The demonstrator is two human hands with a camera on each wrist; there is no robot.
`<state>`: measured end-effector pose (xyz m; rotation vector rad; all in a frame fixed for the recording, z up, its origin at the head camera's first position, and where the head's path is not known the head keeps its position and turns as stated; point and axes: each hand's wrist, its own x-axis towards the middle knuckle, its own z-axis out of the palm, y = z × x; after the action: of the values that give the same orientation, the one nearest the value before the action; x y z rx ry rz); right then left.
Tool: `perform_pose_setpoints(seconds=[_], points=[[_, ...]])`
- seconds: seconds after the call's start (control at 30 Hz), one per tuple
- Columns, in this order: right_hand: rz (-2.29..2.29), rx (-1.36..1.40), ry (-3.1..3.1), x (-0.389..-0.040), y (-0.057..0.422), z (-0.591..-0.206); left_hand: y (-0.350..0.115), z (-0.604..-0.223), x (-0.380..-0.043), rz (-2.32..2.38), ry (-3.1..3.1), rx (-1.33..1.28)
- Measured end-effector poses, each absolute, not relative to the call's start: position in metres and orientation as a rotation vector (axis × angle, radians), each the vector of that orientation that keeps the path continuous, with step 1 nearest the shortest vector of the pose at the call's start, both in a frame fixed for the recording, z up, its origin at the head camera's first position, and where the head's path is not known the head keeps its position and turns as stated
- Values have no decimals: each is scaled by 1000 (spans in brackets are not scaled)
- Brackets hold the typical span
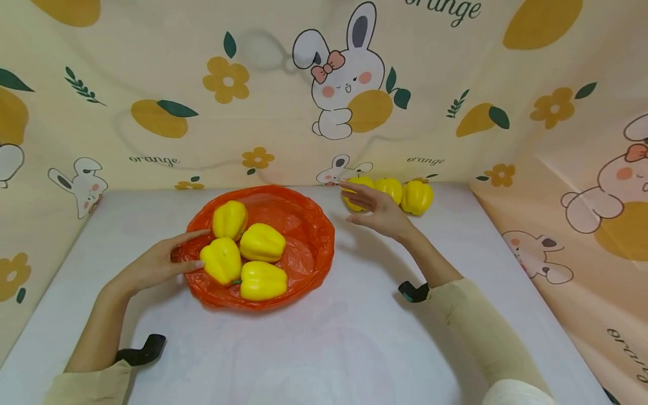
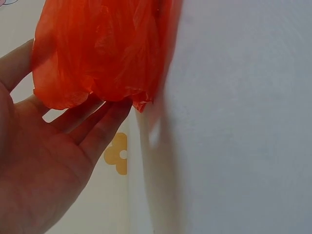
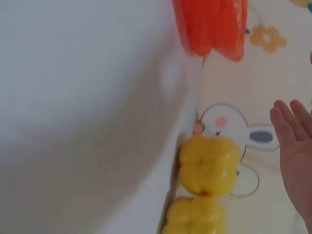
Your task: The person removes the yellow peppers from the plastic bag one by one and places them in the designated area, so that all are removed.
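two bare hands on my feed, no pepper gripped in either. the right hand (image 1: 382,215) hovers out at the far side, fingers extended and slightly parted, thumb apart, pinching nothing; the right wrist view puts it off the peppers. over on the left hand (image 1: 154,263), thumb and index are spread at the nine o'clock rim of the red plastic bag (image 1: 325,247); some fingertips go behind the plastic, so i can't tell how hard they bear on it.

inside the bag, four yellow bell peppers (image 1: 262,243): one at ten, one near the middle, one between eight and nine by the left thumb, one at six. just past two o'clock of the bag, three loose peppers (image 1: 417,198) stand in a row on the white table (image 1: 324,349), the nearest partly hidden by the right fingers.

my read: left minding the bag, right between grasps; arriving or leaving, i can't say. taking one from the row would call for lowering the right hand, thumb and fingers astride one pepper without nudging its neighbour, then swinging toward eight and releasing on the bag's two o'clock side, rim steadied.
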<state>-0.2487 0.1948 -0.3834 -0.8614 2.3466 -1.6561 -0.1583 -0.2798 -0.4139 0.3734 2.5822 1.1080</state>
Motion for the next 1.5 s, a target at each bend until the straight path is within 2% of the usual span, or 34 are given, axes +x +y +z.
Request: perform_pose_setpoints(seconds=[0.27,1.0,1.5], points=[[-1608,-993,2319,-249,169,-383,-282,-413,-157,1105,2591,371],[-1372,-1143,2199,-252,99,-392,-281,-412,-159,1100,2583,363],[-1256,-1182,2036,-257,65,-412,-283,-412,-156,1104,2576,343]])
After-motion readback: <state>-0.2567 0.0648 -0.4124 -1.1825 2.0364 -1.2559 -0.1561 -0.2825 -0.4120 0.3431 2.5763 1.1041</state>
